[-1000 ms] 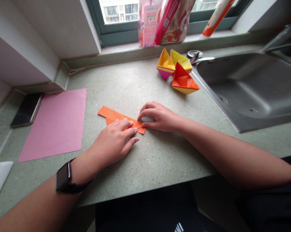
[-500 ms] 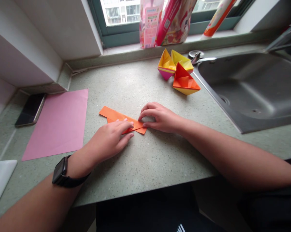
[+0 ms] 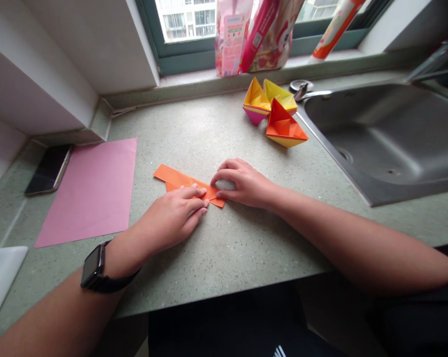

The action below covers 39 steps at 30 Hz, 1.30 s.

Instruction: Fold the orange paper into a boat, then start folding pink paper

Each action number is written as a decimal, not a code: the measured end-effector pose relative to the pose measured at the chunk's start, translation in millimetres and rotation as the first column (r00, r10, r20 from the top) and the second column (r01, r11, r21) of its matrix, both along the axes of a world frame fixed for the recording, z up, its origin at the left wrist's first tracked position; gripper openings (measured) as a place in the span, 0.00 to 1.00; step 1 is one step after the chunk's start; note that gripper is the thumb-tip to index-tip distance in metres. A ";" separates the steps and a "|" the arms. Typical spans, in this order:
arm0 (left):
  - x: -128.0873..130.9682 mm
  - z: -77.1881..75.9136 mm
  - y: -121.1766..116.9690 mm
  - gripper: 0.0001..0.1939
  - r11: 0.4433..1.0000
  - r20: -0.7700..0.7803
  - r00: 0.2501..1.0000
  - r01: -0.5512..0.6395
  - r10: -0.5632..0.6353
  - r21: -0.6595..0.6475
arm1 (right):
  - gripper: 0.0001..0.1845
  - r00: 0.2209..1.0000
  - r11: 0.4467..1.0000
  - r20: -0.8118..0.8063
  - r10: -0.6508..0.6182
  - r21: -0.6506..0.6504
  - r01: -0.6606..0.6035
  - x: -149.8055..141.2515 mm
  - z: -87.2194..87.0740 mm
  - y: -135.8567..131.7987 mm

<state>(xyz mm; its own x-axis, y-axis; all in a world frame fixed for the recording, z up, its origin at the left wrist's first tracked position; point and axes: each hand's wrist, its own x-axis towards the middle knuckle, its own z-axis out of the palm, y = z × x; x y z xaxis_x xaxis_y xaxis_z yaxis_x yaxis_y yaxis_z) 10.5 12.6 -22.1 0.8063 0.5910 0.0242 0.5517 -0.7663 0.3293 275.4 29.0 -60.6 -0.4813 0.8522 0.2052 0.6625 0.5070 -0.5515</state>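
Note:
A folded piece of orange paper [image 3: 173, 174] lies slantwise on the counter, a long strip across its top and corners showing beneath. My left hand [image 3: 176, 210] rests on its lower middle with the fingers stretched out flat, covering part of the folds. At the paper's right end, my right hand [image 3: 246, 184] has its thumb and forefinger bent close together on the edge. Three paper boats sit farther back: an orange-red one [image 3: 285, 130], a yellow and magenta one [image 3: 256, 101] and a yellow one [image 3: 281, 96].
A pink paper sheet [image 3: 93, 193] lies at the left, touching a dark phone [image 3: 48, 169]. A white object [image 3: 4, 272] stands at the near left edge. The steel sink [image 3: 387, 119] is on the right. Packages [image 3: 268, 37] and an orange-white tube [image 3: 335, 29] stand on the windowsill.
The left fingers have shifted slightly, now flatter on the paper with the gap to the thumb narrower. My right fingertips have moved a little left along the paper's end.

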 end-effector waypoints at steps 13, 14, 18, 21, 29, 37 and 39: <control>-6.3 2.6 9.5 0.13 0.992 0.080 0.997 -0.009 0.019 -0.124 | 0.30 0.973 0.983 0.145 -0.178 0.062 0.171 -25.4 -5.1 -5.1; -6.0 3.1 9.0 0.13 0.991 0.075 0.996 -0.030 0.040 -0.131 | 0.31 0.971 0.982 0.153 -0.184 0.065 0.176 -27.1 -4.8 -5.4; -4.6 2.4 5.6 0.10 0.989 0.061 0.995 -0.071 0.080 -0.132 | 0.33 0.966 0.982 0.178 -0.189 0.056 0.182 -28.3 -2.1 -5.0; -4.5 0.9 3.2 0.12 0.993 0.057 0.996 -0.064 0.070 -0.102 | 0.36 0.966 0.985 0.189 -0.174 0.020 0.174 -22.1 -0.6 -3.0; -3.0 2.8 1.1 0.21 0.997 -0.009 1.000 -0.003 0.002 -0.072 | 0.48 0.932 0.960 0.282 -0.229 -0.094 0.264 3.0 -3.0 3.1; -0.4 1.9 -2.1 0.15 1.000 -0.017 0.999 0.028 -0.027 0.012 | 0.45 0.957 0.970 0.210 -0.200 -0.098 0.224 20.8 -6.1 7.4; -0.7 -1.9 -1.6 0.15 0.999 -0.002 1.000 0.019 -0.019 0.033 | 0.37 0.973 0.976 0.123 -0.196 -0.071 0.206 23.1 -4.1 9.6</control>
<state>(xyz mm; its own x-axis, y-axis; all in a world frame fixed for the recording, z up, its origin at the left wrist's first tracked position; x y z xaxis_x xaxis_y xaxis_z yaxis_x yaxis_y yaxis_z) 9.8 10.9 -24.1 0.8175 0.5744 0.0421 0.5374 -0.7871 0.3028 298.5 38.5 -64.6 -0.3146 0.9455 0.0840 0.8072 0.3130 -0.5004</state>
